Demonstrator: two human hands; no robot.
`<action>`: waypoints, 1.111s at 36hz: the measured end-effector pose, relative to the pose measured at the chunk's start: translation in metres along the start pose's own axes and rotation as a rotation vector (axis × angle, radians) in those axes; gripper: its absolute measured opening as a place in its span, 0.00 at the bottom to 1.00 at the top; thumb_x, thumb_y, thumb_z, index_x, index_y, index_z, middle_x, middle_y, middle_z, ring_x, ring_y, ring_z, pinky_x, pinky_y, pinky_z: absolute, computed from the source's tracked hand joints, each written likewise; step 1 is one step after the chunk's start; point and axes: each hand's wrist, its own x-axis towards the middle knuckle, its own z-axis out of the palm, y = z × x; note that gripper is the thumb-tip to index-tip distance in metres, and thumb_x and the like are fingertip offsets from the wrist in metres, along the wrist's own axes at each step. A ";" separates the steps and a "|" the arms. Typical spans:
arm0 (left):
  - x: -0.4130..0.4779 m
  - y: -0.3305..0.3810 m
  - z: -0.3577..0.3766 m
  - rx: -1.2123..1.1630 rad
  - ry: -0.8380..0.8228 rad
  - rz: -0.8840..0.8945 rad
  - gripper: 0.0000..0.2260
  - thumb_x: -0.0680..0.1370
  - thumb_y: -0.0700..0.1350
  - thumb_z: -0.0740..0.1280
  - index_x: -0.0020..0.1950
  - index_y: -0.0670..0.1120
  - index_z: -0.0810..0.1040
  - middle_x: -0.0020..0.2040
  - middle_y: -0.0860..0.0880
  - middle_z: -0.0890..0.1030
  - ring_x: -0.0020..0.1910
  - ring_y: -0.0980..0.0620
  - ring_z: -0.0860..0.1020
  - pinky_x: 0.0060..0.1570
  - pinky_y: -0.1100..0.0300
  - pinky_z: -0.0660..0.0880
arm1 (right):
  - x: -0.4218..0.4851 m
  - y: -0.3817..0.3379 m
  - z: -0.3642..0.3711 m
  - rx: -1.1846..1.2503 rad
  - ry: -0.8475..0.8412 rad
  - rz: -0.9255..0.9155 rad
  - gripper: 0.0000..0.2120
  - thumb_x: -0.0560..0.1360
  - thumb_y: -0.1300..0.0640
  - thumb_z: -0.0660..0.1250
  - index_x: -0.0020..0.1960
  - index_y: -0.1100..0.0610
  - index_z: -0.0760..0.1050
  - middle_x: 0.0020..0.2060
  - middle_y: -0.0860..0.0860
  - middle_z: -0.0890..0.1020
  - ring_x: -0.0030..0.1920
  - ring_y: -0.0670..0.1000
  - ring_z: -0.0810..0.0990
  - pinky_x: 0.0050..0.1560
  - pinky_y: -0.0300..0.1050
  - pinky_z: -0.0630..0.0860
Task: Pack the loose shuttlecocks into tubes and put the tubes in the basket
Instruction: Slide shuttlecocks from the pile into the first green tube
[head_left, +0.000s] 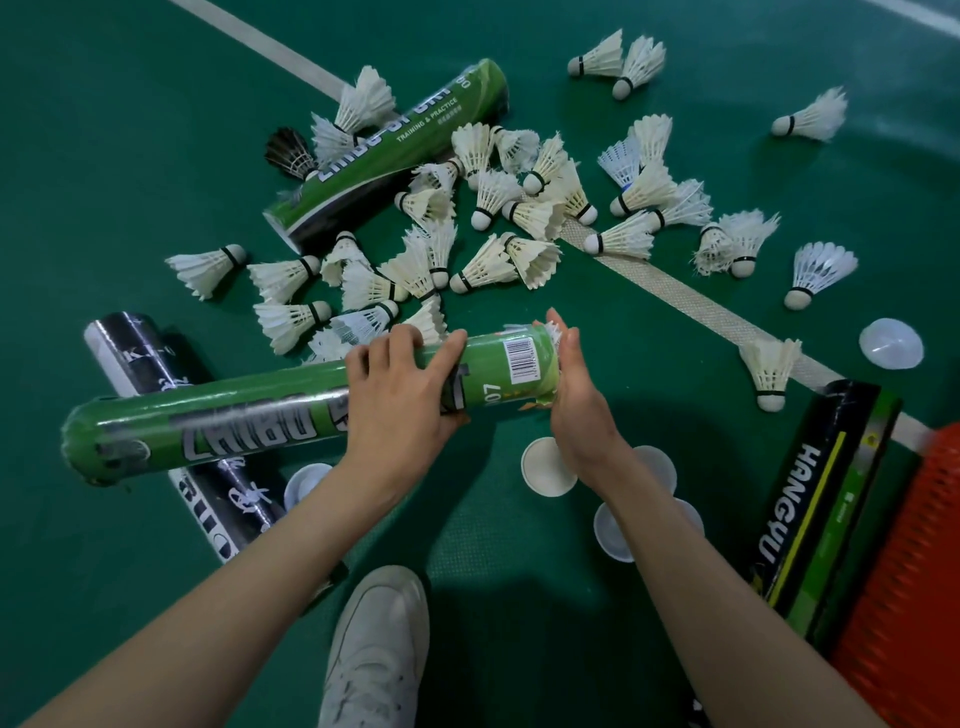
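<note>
Shuttlecock loading is judged to be the step in hand. The green tube (291, 410) is held level above the floor, clasped round its barrel by the left hand (400, 395), fingers curled over the top. At the open mouth, just beyond that grip, the right hand (571, 395) is set flat-palmed and uncurled against white feathers (553, 330) that protrude from the rim; nothing is clasped by it. Loose shuttlecocks (488, 208) are scattered well beyond the held tube, with a second green tube (395, 150) among them. White caps (545, 467) lie directly below the right wrist. The orange basket (919, 571) is seen far to the right of the grip. For a sound result, the feathers should be pressed in squarely, cork first, without crushing, and the tube kept steady.
</note>
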 end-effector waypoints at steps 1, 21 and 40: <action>0.001 -0.002 -0.001 0.003 0.005 -0.005 0.36 0.61 0.54 0.80 0.67 0.49 0.74 0.52 0.39 0.73 0.51 0.39 0.72 0.53 0.46 0.65 | 0.003 0.001 0.002 0.012 -0.014 0.009 0.30 0.77 0.35 0.46 0.77 0.42 0.49 0.73 0.49 0.65 0.69 0.46 0.69 0.71 0.48 0.64; 0.025 -0.073 0.000 0.019 -0.062 -0.308 0.34 0.69 0.53 0.75 0.72 0.50 0.66 0.59 0.39 0.67 0.58 0.39 0.67 0.60 0.47 0.59 | 0.056 0.007 0.030 -0.363 0.128 0.138 0.09 0.81 0.59 0.58 0.57 0.54 0.76 0.55 0.49 0.77 0.60 0.49 0.74 0.63 0.42 0.69; 0.018 -0.092 0.006 0.011 -0.121 -0.369 0.35 0.70 0.56 0.73 0.73 0.52 0.63 0.59 0.40 0.67 0.58 0.39 0.67 0.61 0.47 0.59 | 0.058 0.031 0.036 -0.763 0.199 -0.141 0.12 0.77 0.57 0.67 0.58 0.60 0.78 0.54 0.54 0.78 0.56 0.52 0.74 0.56 0.38 0.68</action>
